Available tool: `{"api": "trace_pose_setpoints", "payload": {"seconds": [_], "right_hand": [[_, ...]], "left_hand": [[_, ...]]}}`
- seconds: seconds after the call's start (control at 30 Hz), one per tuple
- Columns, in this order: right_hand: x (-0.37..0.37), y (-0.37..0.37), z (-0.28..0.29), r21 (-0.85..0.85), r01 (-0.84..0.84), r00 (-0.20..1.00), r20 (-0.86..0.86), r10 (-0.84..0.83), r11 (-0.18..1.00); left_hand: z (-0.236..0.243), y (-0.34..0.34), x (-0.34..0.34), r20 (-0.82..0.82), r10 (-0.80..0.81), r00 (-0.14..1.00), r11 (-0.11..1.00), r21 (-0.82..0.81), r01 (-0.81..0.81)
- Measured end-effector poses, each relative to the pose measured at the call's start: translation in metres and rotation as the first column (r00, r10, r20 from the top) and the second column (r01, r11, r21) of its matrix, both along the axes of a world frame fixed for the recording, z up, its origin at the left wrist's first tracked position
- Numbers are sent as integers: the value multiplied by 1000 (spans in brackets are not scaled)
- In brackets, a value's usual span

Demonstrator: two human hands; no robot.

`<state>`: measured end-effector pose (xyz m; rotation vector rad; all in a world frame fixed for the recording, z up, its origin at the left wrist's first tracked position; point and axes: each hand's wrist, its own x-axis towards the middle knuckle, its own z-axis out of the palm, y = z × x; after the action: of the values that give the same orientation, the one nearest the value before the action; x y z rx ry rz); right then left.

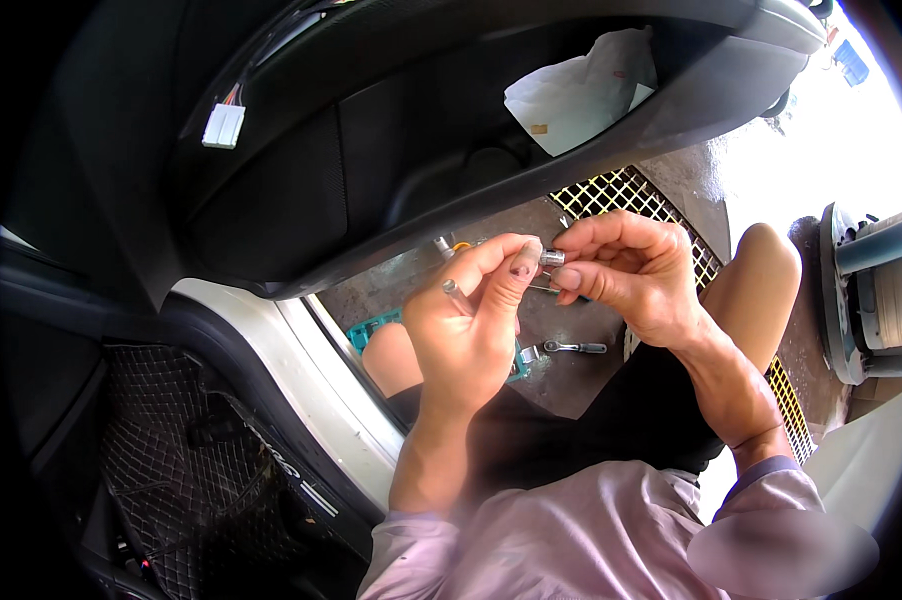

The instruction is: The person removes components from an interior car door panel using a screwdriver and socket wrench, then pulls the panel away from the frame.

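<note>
In the head view, pale slanted lettering marks the black sill trim beside two light stripes; it is too small to read. The white plastic sheet in the door pocket carries a brown patch and a small reddish mark, neither legible. The small metal socket is located between the two hands, below the lower edge of the door panel. It is cylindrical, silver and shiny, its ends partly covered by fingertips. The left hand grips the left end between thumb and fingers; a bare metal rod also projects from this hand. The right hand pinches the right end between thumb and index finger. A ratchet wrench with a dark handle lies on the floor, near a teal tool case. A white connector hangs by wires from the door panel.
</note>
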<state>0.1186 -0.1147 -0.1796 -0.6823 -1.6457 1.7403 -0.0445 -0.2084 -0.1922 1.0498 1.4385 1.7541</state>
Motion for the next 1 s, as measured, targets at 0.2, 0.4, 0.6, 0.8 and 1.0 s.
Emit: {"api": "trace_pose_setpoints", "payload": {"seconds": [0.2,0.4,0.6,0.8,1.0], "right_hand": [[-3,-3,-5,33,8,1000,8,-8,999],[-3,-6,-11,44,23,999,21,-24,999],[-2,-6,-16,44,30,999,26,-31,999],[-3,-6,-16,62,43,998,33,-45,997],[-21,-4,-32,8,-29,996,89,28,1000]], "left_hand": [[-3,4,-7,-53,-48,997,999,-5,48],[-3,8,-10,-35,-99,994,994,-51,97],[-5,13,-8,-23,-95,995,995,-23,94],[0,12,-10,-76,-108,991,991,-84,101],[-20,4,-20,-253,26,967,999,-28,-34]]}}
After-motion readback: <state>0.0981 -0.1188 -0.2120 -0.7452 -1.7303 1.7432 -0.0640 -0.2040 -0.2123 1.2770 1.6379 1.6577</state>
